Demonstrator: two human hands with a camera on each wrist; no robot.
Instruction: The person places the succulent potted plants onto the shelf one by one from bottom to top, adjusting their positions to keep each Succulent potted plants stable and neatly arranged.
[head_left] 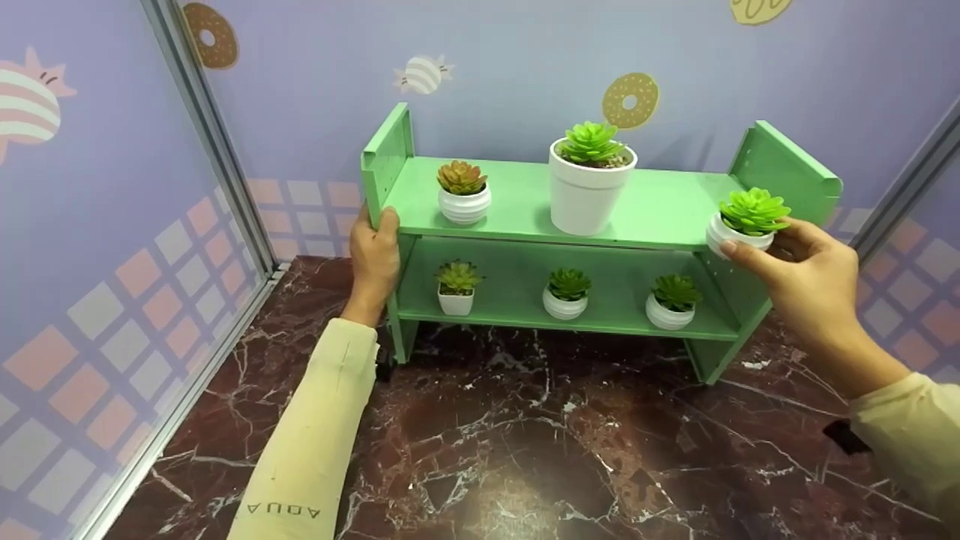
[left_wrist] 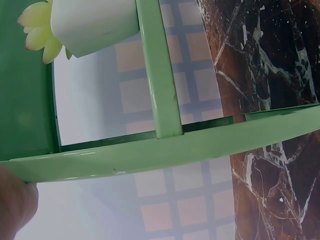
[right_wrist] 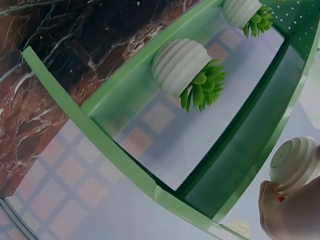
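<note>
My left hand [head_left: 375, 255] grips the left side panel of a green two-tier shelf [head_left: 517, 178], thumb on the front edge. At the right end of the top tier, my right hand [head_left: 817, 279] holds a potted succulent [head_left: 753, 213], bright green in a small ribbed white pot. In the right wrist view this pot [right_wrist: 294, 162] shows its underside, apart from the shelf board. A reddish succulent [head_left: 463, 189] and a taller white pot with a green succulent [head_left: 589, 187] stand on the top tier. The left wrist view shows only part of the left hand [left_wrist: 15, 202].
On the lower tier stand a square-potted succulent [head_left: 457, 296] and two round-potted ones, a middle succulent [head_left: 567, 296] and a right succulent [head_left: 672, 306]. The shelf stands on a dark red marbled tabletop [head_left: 517, 435], close to a patterned back wall [head_left: 495, 90]. A side wall [head_left: 90, 225] rises at left.
</note>
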